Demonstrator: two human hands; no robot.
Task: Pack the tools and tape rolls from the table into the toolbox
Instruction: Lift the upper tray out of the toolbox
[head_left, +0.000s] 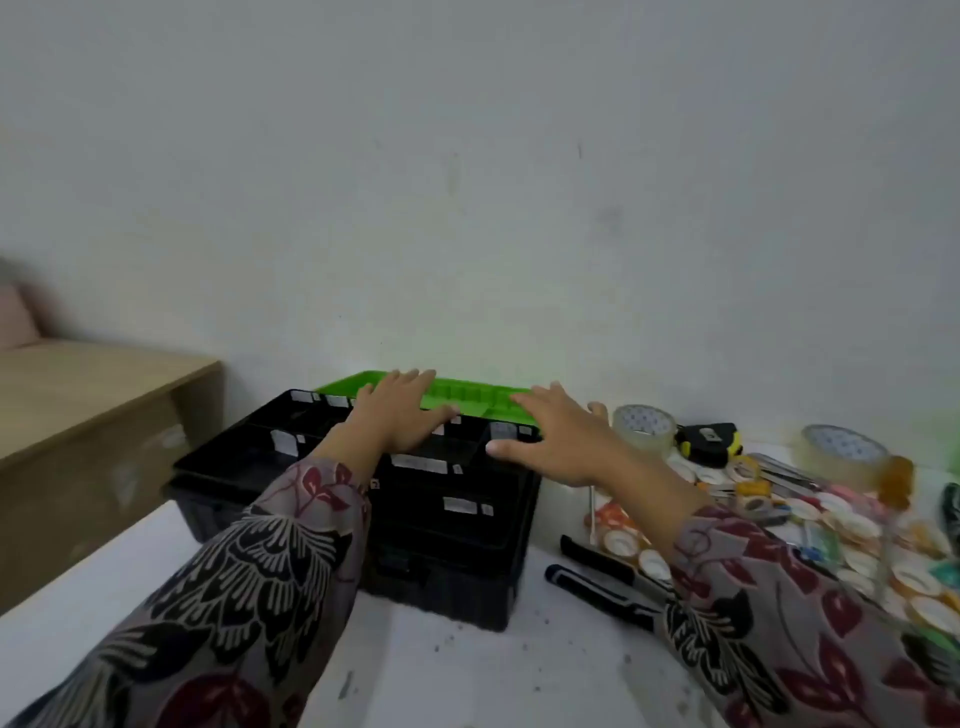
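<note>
A black toolbox (457, 545) stands open on the white table, its black tiered trays (249, 447) spread to the left and a green tray (467, 392) at the back. My left hand (400, 415) lies flat with straight fingers over the green tray's left part. My right hand (556, 436) reaches over the toolbox's right rim, fingers spread, holding nothing. To the right lies a heap of small tape rolls (852, 525), two big clear tape rolls (644, 428) (841, 454), a yellow-black tape measure (709, 441) and dark-handled tools (602, 587).
The table's white top (467, 675) shows dark specks in front of the toolbox. A wooden desk (104, 415) stands lower at the left. A plain wall rises right behind the toolbox. My patterned sleeves cover part of the tools.
</note>
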